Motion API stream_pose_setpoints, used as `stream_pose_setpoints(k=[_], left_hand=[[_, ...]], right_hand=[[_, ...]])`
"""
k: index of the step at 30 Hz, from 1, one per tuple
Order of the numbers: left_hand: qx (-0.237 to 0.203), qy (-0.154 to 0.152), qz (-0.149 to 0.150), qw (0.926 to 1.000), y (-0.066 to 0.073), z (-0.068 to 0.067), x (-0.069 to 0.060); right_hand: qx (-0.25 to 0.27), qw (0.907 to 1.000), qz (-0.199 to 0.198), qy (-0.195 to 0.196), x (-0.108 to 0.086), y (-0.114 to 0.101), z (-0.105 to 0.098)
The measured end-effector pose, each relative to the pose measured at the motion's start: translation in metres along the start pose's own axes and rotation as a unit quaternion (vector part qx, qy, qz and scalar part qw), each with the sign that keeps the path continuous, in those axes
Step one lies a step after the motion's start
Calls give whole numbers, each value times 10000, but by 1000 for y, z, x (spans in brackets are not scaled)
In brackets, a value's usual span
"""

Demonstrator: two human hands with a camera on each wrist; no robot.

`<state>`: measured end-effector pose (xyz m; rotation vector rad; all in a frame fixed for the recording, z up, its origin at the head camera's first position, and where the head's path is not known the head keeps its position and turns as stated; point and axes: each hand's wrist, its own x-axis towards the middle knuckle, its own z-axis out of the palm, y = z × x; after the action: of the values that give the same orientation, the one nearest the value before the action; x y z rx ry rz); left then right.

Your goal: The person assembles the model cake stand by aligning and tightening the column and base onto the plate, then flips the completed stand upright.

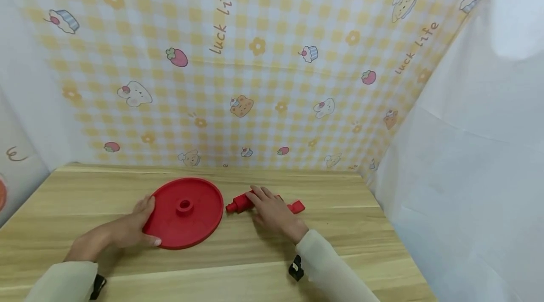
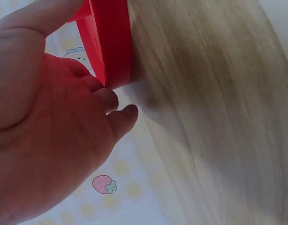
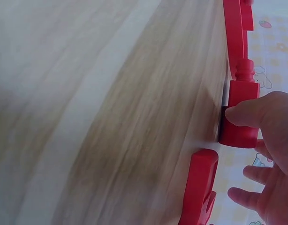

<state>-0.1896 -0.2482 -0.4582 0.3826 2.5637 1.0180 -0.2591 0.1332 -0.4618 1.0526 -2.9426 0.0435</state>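
Observation:
A round red disc (image 1: 199,217) with a raised rim and a hollow central hub lies on the wooden table. My left hand (image 1: 131,226) grips its left edge, thumb over the near rim; the left wrist view shows the fingers at the disc's edge (image 2: 118,42). To the right, my right hand (image 1: 274,212) holds a red stepped cylindrical part (image 1: 241,203), its narrow end facing the disc. In the right wrist view the thumb of my right hand (image 3: 270,140) presses on the cylindrical part (image 3: 242,93). Another red piece (image 1: 296,206) lies beyond this hand, partly hidden by it.
The wooden table (image 1: 212,283) ends at the back against a yellow checked cloth (image 1: 263,80) with printed figures. White sheeting (image 1: 467,151) hangs along the right side, and a pale cloth (image 1: 21,151) stands at the left.

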Motion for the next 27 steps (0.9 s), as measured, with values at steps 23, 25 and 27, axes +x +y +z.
stream_pose_setpoints(k=[23, 25, 27], left_hand=[[-648, -264, -101, 9975, -3, -3, 6], [-556, -236, -154, 9981, -4, -3, 6], [-463, -208, -197, 9985, -5, -3, 6]], right_hand=[[176, 9991, 177, 356, 13, -1, 5], [282, 9988, 206, 355, 13, -1, 6], [475, 9979, 246, 377, 14, -2, 6]])
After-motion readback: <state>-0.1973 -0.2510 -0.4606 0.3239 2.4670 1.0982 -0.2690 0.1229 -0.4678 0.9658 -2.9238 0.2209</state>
